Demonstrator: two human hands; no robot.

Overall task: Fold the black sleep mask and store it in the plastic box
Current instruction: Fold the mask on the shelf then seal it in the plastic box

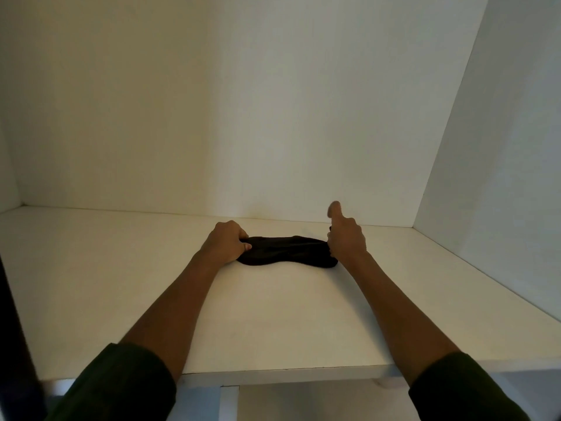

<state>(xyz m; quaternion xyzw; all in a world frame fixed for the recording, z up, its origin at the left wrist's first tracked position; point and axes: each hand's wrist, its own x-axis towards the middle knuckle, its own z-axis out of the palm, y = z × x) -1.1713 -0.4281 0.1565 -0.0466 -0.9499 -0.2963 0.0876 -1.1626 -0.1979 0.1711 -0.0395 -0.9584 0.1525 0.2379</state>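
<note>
So, biggest thing first: this is all inside a white cubby, with a plain back wall (243, 101), a side wall (501, 147) on the right, and a white shelf (121, 284) that everything sits on. Both forearms reach in from the bottom of the view, nearly straight and angled toward each other, with dark sleeves (121, 387) pushed up near the elbows.

The black sleep mask (288, 250) lies on the shelf, near the back wall and about mid-width. It's spread out sideways and looks unfolded to me, maybe a bit rumpled along the top edge. I can't see the plastic box anywhere.

Progress-wise I'd call this the very start. No fold is made yet, so that's left, plus finding the box and putting the mask in it.

Hands: the left hand (224, 241) is knuckles-up over the mask's left end, fingers and thumb curled round the fabric, so that grip is closed on the mask. The right hand (346, 238) is at the right end, turned more on its side, fingers curled in and apparently pinching the mask's edge. Its thumb (335, 208) sticks straight up, blurry, off the fabric. My guess is it's about to bring one end over to the other.
</note>
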